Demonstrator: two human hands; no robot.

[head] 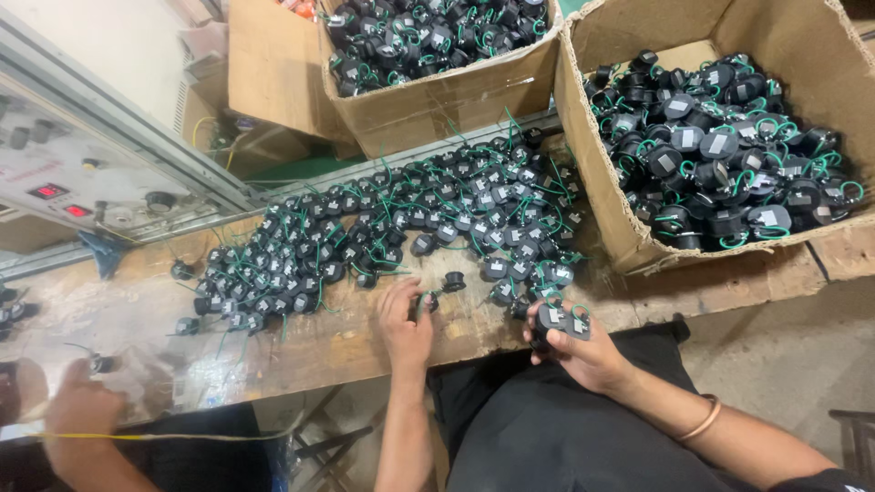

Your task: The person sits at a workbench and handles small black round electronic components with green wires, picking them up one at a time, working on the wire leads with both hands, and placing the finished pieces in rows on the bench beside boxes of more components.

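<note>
With our left hand (406, 319) pinching one small black coil (427, 301) at the desk (346, 351) edge and our right hand (576, 351) clutching several coils (561, 321) at four o'clock, we risk snagging green leads (398, 271) and dragging the pile (392, 232) at twelve o'clock off.

Bench: worn wooden workbench (301, 351), running from 9 to 3 o'clock.
Panel: grey control panel (64, 173) with knobs and red lights, at 10 o'clock.
Floor: bare grey concrete floor (784, 351), at 4 o'clock.
Wall: pale wall (109, 46), at 11 o'clock.
Light: even, soft.
</note>
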